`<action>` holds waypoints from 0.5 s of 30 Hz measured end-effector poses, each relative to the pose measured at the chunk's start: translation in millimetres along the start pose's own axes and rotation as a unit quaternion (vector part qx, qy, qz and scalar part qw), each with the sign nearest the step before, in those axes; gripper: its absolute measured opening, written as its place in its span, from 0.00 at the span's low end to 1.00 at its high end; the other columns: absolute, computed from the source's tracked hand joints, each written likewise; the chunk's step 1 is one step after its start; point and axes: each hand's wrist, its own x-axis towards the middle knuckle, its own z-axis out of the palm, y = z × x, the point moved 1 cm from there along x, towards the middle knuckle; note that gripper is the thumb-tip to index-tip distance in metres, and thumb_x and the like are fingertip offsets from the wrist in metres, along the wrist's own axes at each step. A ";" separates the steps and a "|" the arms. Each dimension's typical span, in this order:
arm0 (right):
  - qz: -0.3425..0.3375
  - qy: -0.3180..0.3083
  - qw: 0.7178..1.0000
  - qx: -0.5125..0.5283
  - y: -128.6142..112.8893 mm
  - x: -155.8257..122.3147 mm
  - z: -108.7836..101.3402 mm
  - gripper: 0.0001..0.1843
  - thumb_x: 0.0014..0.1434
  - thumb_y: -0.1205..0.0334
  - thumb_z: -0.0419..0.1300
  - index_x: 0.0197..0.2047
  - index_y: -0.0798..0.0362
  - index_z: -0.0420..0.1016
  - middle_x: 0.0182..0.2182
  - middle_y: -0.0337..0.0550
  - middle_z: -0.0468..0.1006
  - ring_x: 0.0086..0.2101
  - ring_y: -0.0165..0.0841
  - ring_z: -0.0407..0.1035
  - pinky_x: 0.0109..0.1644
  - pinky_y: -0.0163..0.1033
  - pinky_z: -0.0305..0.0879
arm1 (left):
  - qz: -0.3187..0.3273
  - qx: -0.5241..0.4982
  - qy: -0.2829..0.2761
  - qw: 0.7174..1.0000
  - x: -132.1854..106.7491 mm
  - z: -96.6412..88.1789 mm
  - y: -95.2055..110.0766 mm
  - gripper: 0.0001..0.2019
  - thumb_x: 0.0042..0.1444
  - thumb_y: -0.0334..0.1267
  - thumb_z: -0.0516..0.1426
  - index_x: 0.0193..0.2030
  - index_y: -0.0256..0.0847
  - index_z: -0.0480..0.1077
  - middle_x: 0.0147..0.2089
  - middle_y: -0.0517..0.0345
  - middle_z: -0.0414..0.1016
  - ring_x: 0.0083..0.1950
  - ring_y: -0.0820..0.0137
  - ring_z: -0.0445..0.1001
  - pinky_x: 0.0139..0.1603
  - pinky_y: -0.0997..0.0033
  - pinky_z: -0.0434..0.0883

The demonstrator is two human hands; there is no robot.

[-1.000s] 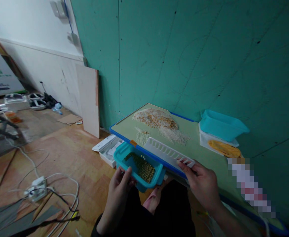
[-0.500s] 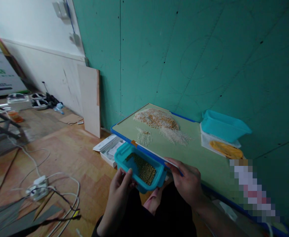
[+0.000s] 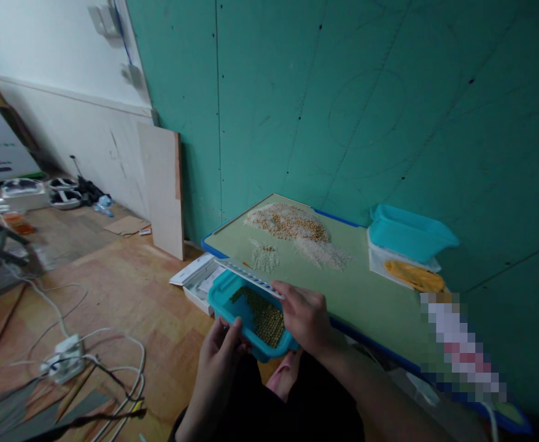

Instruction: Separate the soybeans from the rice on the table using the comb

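A turquoise plastic basin (image 3: 226,301) sits tilted just below the table's near edge, with green and yellowish beans (image 3: 269,325) inside. My left hand (image 3: 223,344) pinches its near left rim between thumb and fingers. My right hand (image 3: 309,313) is closed on the right end of a thin white slotted strip (image 3: 251,276), which spans over the basin's far side. On the table (image 3: 356,288) lies a mixed pile of white grains and yellow beans (image 3: 288,222). Nearer are a patch of white grains (image 3: 322,253) and a small scatter of grains (image 3: 264,258).
Another turquoise basin (image 3: 410,233) stands at the table's right back, by a yellow oval item (image 3: 414,276). A green wall (image 3: 260,92) bounds the table behind. On the floor are an open white box (image 3: 198,285) and a power strip (image 3: 69,356) with tangled cables.
My right hand has moved left with the white strip, from the table's edge to over the basin. The strip now shows its slotted face. My left hand keeps its hold on the rim.
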 end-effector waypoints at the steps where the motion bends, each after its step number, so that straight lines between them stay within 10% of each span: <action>1: -0.006 -0.006 1.000 -0.011 -1.3 2.4 4.8 0.21 0.63 0.76 0.51 0.53 0.51 0.76 0.42 0.44 0.85 0.38 0.31 0.80 0.45 0.33 0.75 | -0.001 -0.003 0.002 1.000 -0.3 -0.2 0.4 0.17 0.47 0.48 0.70 0.33 0.40 0.71 0.26 0.64 0.70 0.25 0.77 0.67 0.26 0.78 0.67; 15: 0.010 -0.062 0.987 -0.145 -11.4 16.6 8.3 0.19 0.59 0.77 0.52 0.50 0.53 0.75 0.41 0.44 0.84 0.34 0.35 0.79 0.34 0.34 0.70 | 0.008 0.012 -0.011 1.000 -6.5 -2.0 1.7 0.17 0.51 0.48 0.68 0.31 0.40 0.68 0.23 0.66 0.69 0.23 0.77 0.66 0.25 0.79 0.65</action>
